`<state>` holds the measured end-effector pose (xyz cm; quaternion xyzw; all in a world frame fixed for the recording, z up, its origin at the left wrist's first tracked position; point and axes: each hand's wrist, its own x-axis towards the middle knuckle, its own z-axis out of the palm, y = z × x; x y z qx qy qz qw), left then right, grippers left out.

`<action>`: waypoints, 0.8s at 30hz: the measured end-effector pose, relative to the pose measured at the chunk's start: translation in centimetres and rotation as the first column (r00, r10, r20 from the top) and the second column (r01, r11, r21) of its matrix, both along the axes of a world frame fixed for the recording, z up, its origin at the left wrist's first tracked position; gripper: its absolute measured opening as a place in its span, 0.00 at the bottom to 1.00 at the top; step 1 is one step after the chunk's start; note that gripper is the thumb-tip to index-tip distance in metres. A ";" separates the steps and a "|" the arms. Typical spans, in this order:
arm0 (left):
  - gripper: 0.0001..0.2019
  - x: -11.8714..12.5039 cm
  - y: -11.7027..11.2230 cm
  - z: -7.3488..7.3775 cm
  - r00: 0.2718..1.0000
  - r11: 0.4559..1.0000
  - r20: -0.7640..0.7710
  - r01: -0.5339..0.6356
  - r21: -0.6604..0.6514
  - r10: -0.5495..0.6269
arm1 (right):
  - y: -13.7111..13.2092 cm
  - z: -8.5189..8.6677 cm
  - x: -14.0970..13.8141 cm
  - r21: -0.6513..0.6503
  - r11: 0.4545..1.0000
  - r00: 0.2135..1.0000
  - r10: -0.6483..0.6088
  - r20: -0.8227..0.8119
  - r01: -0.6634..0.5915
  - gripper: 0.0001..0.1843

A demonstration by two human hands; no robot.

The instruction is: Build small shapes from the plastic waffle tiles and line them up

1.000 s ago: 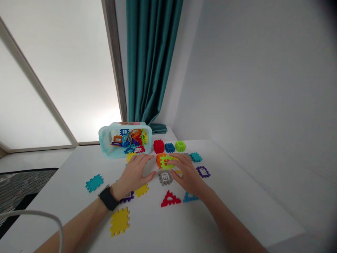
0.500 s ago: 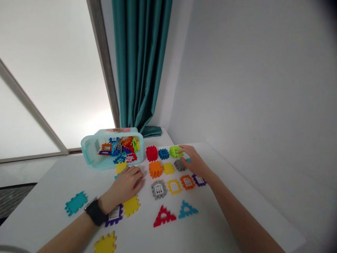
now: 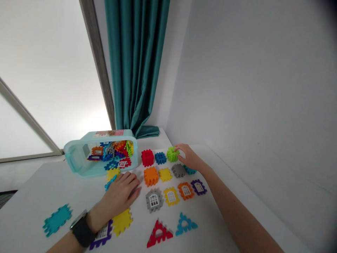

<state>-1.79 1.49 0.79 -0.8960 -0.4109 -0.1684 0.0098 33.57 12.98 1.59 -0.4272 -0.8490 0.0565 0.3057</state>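
My right hand (image 3: 188,157) is at the back of the white table, its fingers around a lime green waffle-block cube (image 3: 172,154). A red cube (image 3: 147,157) and a blue cube (image 3: 160,158) stand in the same row. My left hand (image 3: 120,194) rests flat on the table near a yellow square piece (image 3: 121,222) and a blue piece (image 3: 110,182). A purple window piece (image 3: 102,233) lies partly under my left wrist. In front of my right hand lie an orange cube (image 3: 151,176), a grey window piece (image 3: 154,200) and a red triangle piece (image 3: 158,233).
A clear teal plastic bin (image 3: 75,156) lies on its side at the back left, holding several mixed pieces. A teal piece (image 3: 56,219) lies near the table's left side. A wall (image 3: 223,88) rises along the right edge, with a teal curtain (image 3: 135,63) behind.
Since a second ago, the pieces have spread into tidy rows and my right hand has moved back to the lime cube. The view has swung slightly, and my left hand has moved little.
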 end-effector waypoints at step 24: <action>0.08 -0.2 0.2 -0.2 0.999 0.999 0.028 0.025 0.022 -0.025 | 0.7 -0.6 0.8 -0.131 0.991 0.999 0.032 -0.043 -0.038 0.13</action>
